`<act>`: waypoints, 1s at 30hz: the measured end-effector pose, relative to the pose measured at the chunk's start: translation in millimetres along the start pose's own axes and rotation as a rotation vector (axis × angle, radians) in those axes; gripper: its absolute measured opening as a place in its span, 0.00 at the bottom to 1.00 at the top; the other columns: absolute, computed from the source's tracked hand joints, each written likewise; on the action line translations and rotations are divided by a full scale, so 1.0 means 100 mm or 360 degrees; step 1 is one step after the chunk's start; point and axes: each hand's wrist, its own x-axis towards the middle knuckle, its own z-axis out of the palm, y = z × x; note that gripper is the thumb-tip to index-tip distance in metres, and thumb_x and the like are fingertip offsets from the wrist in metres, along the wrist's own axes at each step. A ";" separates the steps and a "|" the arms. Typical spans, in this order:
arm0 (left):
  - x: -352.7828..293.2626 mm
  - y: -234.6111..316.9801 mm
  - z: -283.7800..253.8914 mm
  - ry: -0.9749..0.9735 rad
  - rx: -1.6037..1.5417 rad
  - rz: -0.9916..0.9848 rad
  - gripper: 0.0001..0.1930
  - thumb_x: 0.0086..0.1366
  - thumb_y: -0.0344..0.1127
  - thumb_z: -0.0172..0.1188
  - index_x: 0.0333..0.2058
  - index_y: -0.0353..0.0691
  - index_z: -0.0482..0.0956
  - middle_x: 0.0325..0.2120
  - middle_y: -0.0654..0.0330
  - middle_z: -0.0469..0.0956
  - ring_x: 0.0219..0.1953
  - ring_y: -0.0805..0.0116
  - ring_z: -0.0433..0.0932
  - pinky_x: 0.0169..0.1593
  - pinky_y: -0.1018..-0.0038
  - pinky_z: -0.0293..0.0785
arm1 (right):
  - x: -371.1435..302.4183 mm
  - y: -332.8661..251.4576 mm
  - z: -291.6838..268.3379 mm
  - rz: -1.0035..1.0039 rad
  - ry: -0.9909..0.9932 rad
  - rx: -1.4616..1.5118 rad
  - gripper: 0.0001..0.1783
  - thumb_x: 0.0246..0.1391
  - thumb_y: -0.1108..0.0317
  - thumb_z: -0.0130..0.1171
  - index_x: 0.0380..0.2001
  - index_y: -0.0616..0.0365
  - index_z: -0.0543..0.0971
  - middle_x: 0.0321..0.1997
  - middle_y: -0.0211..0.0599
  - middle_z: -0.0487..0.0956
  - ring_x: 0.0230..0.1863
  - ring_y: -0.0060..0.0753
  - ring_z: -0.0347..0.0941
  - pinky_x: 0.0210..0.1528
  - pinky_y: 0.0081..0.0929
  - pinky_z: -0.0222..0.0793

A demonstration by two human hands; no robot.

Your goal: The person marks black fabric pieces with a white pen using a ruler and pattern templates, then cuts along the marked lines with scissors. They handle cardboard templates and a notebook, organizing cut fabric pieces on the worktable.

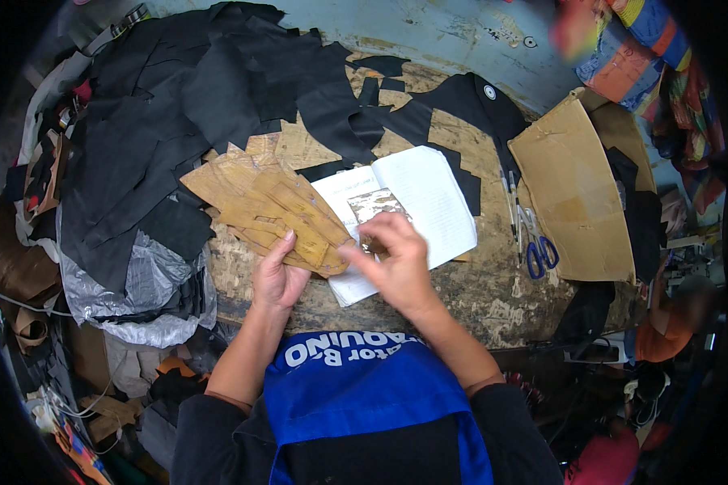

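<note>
My left hand (pixel 280 279) grips a fanned stack of brown pattern templates (pixel 275 206), thumb on top and fingers beneath. The pieces have toothed far edges and small cut-outs. My right hand (pixel 400 267) is over the notebook, a little blurred, with thumb and fingers apart. Its thumb tip is at the near right corner of the templates; whether it touches them I cannot tell. Partly under those fingers lies a small flat brown-and-white mottled piece (pixel 372 202). It rests on an open notebook (pixel 429 198) with handwritten pages.
Black leather pieces (pixel 251 69) cover the left and far side of the worn wooden table (pixel 493 307). Blue-handled scissors (pixel 542 257) and pens (pixel 510 202) lie at the right, beside a cardboard box (pixel 574 194). Clear plastic (pixel 137 283) wraps a stack at the left. Another person (pixel 663 335) is at the far right.
</note>
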 end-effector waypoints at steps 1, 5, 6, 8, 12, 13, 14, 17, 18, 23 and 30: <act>-0.01 -0.02 0.00 -0.0007 -0.0002 -0.0024 0.26 0.63 0.28 0.50 0.59 0.37 0.55 0.56 0.52 0.63 0.59 0.56 0.62 0.62 0.57 0.57 | -0.02 -0.04 0.08 -0.0086 -0.0024 -0.0081 0.19 0.34 0.67 0.72 0.31 0.65 0.79 0.32 0.37 0.74 0.32 0.29 0.71 0.33 0.24 0.69; -0.04 -0.06 0.01 0.0024 -0.0131 -0.0070 0.27 0.62 0.27 0.51 0.59 0.35 0.55 0.55 0.52 0.64 0.58 0.55 0.63 0.62 0.57 0.58 | -0.03 -0.08 0.24 -0.0281 0.0015 -0.0393 0.19 0.31 0.67 0.73 0.29 0.64 0.79 0.30 0.37 0.72 0.30 0.31 0.70 0.30 0.25 0.68; -0.05 -0.06 0.01 -0.0011 -0.0202 -0.0048 0.27 0.61 0.25 0.51 0.58 0.34 0.55 0.55 0.51 0.63 0.58 0.55 0.63 0.62 0.56 0.58 | -0.03 -0.07 0.25 -0.0194 -0.0028 -0.0321 0.19 0.31 0.67 0.73 0.28 0.64 0.78 0.29 0.36 0.72 0.30 0.30 0.70 0.30 0.24 0.68; -0.07 -0.05 -0.01 -0.0012 -0.0090 -0.0074 0.29 0.57 0.22 0.51 0.58 0.34 0.55 0.55 0.51 0.64 0.58 0.54 0.63 0.62 0.56 0.59 | -0.04 -0.04 0.24 -0.0026 -0.0070 -0.0208 0.18 0.32 0.68 0.73 0.27 0.63 0.77 0.28 0.34 0.73 0.29 0.27 0.70 0.29 0.24 0.67; -0.11 -0.05 -0.03 -0.0061 0.0133 -0.0030 0.32 0.51 0.16 0.49 0.57 0.33 0.56 0.54 0.50 0.64 0.58 0.53 0.64 0.61 0.56 0.60 | -0.03 0.07 0.19 0.0324 -0.0197 0.0259 0.12 0.40 0.72 0.69 0.26 0.62 0.75 0.24 0.29 0.74 0.25 0.17 0.68 0.26 0.16 0.65; -0.11 -0.05 -0.03 -0.0014 0.0133 -0.0048 0.32 0.50 0.16 0.48 0.57 0.33 0.56 0.54 0.50 0.64 0.58 0.53 0.64 0.61 0.56 0.60 | -0.02 0.09 0.19 0.0390 -0.0199 0.0422 0.10 0.43 0.73 0.67 0.26 0.62 0.74 0.23 0.28 0.74 0.24 0.14 0.67 0.26 0.13 0.64; -0.11 -0.04 -0.03 0.0034 0.0135 -0.0067 0.33 0.50 0.15 0.48 0.58 0.33 0.55 0.54 0.50 0.64 0.57 0.53 0.64 0.61 0.56 0.60 | -0.02 0.11 0.18 0.0507 -0.0210 0.0577 0.09 0.45 0.74 0.66 0.26 0.61 0.74 0.22 0.26 0.74 0.23 0.11 0.67 0.25 0.11 0.63; -0.10 -0.05 -0.02 0.0120 0.0154 -0.0049 0.34 0.48 0.14 0.48 0.58 0.33 0.56 0.54 0.50 0.65 0.58 0.52 0.64 0.61 0.56 0.59 | -0.01 0.16 0.12 0.0643 -0.0307 0.0799 0.06 0.50 0.75 0.61 0.27 0.61 0.73 0.23 0.27 0.76 0.22 0.09 0.67 0.24 0.08 0.62; -0.10 -0.05 -0.02 0.0097 0.0166 -0.0011 0.34 0.47 0.14 0.48 0.58 0.33 0.56 0.54 0.50 0.65 0.58 0.52 0.64 0.62 0.55 0.59 | -0.01 0.17 0.10 0.0723 -0.0336 0.0945 0.06 0.51 0.74 0.61 0.28 0.61 0.73 0.23 0.28 0.77 0.22 0.10 0.68 0.24 0.08 0.62; -0.11 -0.03 0.00 0.0097 0.0088 -0.0049 0.34 0.49 0.14 0.46 0.58 0.34 0.56 0.55 0.49 0.64 0.58 0.52 0.64 0.61 0.56 0.59 | 0.04 0.16 0.05 0.0669 -0.0366 0.1063 0.04 0.54 0.74 0.58 0.30 0.62 0.73 0.25 0.29 0.78 0.24 0.11 0.70 0.25 0.09 0.64; -0.15 0.00 -0.01 0.0002 0.0073 -0.0032 0.33 0.49 0.14 0.45 0.57 0.33 0.56 0.54 0.49 0.64 0.57 0.51 0.64 0.61 0.55 0.59 | 0.15 -0.02 -0.16 0.0624 -0.0349 0.1217 0.06 0.55 0.72 0.56 0.33 0.65 0.73 0.27 0.31 0.77 0.24 0.14 0.72 0.26 0.11 0.69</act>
